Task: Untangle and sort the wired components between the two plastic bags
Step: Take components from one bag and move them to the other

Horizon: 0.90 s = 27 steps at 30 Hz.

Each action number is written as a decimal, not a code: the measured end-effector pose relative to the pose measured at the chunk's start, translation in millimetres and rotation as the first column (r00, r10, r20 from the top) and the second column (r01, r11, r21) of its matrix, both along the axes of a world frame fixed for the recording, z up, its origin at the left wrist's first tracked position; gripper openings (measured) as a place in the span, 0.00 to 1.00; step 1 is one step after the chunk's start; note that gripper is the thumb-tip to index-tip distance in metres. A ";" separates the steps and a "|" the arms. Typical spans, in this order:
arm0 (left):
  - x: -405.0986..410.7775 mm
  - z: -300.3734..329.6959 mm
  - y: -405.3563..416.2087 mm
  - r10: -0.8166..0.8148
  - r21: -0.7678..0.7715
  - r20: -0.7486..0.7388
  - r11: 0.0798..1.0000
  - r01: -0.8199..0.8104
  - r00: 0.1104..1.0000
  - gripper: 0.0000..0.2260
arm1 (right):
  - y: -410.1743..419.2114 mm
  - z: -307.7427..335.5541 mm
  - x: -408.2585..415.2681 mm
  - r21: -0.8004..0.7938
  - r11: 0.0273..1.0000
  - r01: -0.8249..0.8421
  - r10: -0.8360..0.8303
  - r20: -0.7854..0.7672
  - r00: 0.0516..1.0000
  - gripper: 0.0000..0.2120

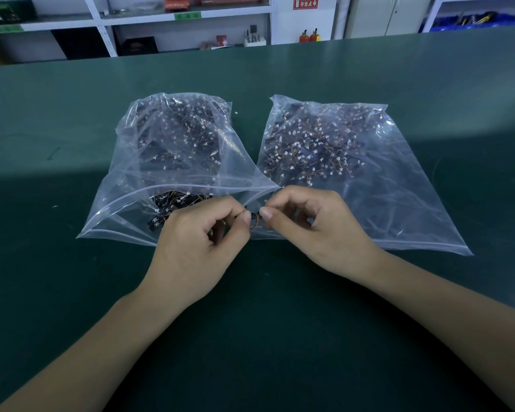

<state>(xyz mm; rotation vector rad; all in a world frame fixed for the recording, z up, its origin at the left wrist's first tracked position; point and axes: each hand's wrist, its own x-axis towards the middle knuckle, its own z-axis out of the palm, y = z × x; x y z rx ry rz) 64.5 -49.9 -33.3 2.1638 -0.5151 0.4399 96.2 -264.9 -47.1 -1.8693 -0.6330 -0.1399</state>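
A small black wired component [254, 217] sits pinched between the fingers of the left hand [197, 248] and right hand [315, 230], just before the mouths of the left bag [125, 203] and right bag [399, 203] on the green tabletop [280, 322].

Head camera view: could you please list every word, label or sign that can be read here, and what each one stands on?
Red sign on the back wall: white Chinese characters with an arrow, too blurred to read.
Green shelf label: printing too small to read.
Second green shelf label at left: unreadable.
Left bag, right bag and their components: no text visible.
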 end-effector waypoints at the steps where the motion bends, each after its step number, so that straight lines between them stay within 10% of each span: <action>1: 0.1 -0.2 0.0 -0.001 0.000 -0.003 1.000 0.001 1.000 0.09 | -0.1 -0.1 0.4 0.001 1.000 0.000 0.000 -0.004 1.000 0.06; 20: 4.9 -7.6 3.1 -0.005 0.007 0.065 1.000 0.004 0.998 0.07 | -6.0 4.7 2.7 -0.060 0.998 -0.013 0.019 0.103 0.994 0.04; 27: 7.4 -8.1 5.4 0.053 -0.020 0.142 0.999 -0.050 0.988 0.04 | -20.7 10.9 12.0 -0.513 0.848 0.129 0.067 0.347 0.935 0.18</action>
